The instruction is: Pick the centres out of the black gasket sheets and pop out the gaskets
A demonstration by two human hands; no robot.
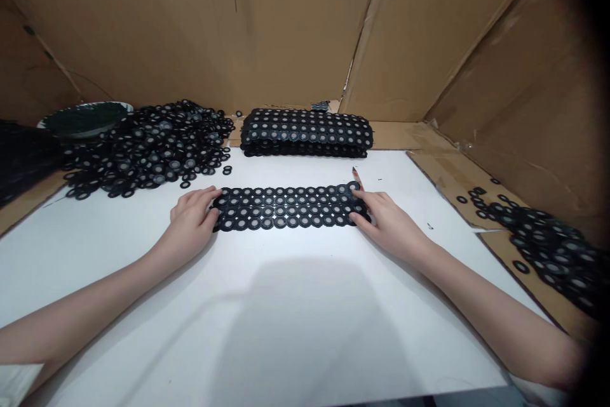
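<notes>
A strip of joined black round pieces with pale grey centres [286, 207] lies flat across the white table, several rows deep. My left hand [194, 216] grips its left end, thumb in front and fingers behind. At the opposite end, my right hand [381, 220] pinches the strip between thumb and fingers. Just beyond my right fingers lies a thin pointed tool [356, 174], partly hidden behind the hand and strip. Farther back, a folded or stacked mat of the same joined pieces [307, 131] rests near the cardboard wall.
Loose black round pieces [147, 146] form a large heap at back left, beside a bowl of dark green material [88, 120]. More loose pieces [557, 254] lie on cardboard at the right. Cardboard walls [295, 32] enclose the white table [143, 312].
</notes>
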